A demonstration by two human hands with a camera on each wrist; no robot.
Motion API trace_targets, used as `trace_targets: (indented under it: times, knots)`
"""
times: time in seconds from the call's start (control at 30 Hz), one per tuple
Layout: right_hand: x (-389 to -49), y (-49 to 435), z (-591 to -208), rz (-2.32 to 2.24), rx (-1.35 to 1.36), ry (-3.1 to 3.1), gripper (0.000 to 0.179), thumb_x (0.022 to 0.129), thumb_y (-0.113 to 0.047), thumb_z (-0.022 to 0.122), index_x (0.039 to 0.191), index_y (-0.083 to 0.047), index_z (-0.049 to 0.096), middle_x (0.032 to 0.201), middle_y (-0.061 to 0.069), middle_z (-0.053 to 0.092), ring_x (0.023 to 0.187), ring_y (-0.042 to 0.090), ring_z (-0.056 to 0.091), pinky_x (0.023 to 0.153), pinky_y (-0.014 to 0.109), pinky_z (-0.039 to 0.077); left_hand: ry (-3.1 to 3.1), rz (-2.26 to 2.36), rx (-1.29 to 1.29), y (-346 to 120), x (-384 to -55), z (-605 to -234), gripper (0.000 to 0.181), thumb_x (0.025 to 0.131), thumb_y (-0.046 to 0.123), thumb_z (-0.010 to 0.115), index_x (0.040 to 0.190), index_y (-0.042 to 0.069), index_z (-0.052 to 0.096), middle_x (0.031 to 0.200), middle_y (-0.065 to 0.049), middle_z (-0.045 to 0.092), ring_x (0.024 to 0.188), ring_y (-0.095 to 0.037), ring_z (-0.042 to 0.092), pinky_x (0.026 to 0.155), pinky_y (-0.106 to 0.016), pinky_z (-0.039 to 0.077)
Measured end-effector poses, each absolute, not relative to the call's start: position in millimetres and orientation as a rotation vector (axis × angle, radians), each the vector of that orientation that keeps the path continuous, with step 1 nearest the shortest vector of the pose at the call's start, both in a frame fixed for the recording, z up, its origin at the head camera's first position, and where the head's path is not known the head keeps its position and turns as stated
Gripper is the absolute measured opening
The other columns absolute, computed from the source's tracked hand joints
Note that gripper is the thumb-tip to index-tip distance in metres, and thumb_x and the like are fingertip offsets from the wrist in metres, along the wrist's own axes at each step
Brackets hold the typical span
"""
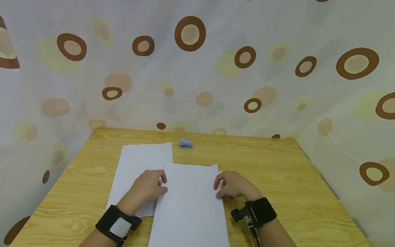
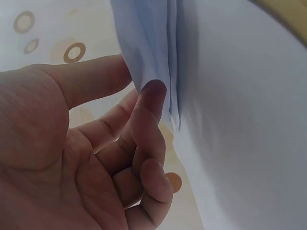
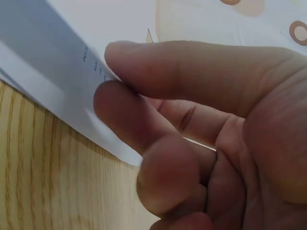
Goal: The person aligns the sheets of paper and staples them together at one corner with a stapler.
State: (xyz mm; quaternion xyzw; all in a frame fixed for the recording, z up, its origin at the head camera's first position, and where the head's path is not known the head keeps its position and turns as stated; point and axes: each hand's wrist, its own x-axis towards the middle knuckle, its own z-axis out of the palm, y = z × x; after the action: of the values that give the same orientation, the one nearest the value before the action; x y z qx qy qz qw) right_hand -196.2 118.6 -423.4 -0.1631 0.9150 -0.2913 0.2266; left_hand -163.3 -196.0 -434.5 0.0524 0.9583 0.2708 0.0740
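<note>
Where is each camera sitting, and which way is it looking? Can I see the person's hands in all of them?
Head: worn on the head, facing forward and down at white rectangular paper sheets on a yellow wood-grain table; the left hand and right hand show.
Left wrist: worn on that wrist, facing the paper close up; only the left hand shows, pinching paper.
Right wrist: worn on that wrist, facing its own work; only the right hand shows, pinching a paper edge.
Shared: head and right wrist views both show the table, paper and right hand.

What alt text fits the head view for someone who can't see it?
Left hand and right hand grip opposite edges of white paper sheets over a wood-grain table; more white paper lies left, a small stapler beyond.
</note>
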Motion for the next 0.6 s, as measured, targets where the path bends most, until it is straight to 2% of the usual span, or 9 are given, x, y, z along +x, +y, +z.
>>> trace_targets:
  times: [0.33, 0.6]
  knots:
    - [-195.1, 118.3, -423.5, -0.767, -0.416, 2.542, 0.011, 0.084, -0.013, 0.084, 0.087, -0.018, 0.074, 0.061, 0.0, 0.062, 0.048, 0.013, 0.05, 0.05, 0.027, 0.042, 2.88, 0.777, 0.177, -191.5, -161.3, -439.5, 0.023, 0.083, 0.02, 0.087, 0.093, 0.014, 0.068, 0.069, -0.001, 0.057, 0.065, -0.017, 0.053, 0.06, -0.032, 0.039]
    - [-196.3, 118.4, -422.5, -0.708, -0.414, 2.574, 0.004, 0.089, -0.022, 0.081, 0.087, -0.019, 0.079, 0.068, -0.002, 0.069, 0.061, 0.015, 0.06, 0.058, 0.029, 0.041, 2.892, 0.782, 0.185, -189.0, -159.1, -440.6, 0.023, 0.082, 0.019, 0.088, 0.093, 0.013, 0.068, 0.067, 0.0, 0.056, 0.062, -0.016, 0.052, 0.058, -0.031, 0.038]
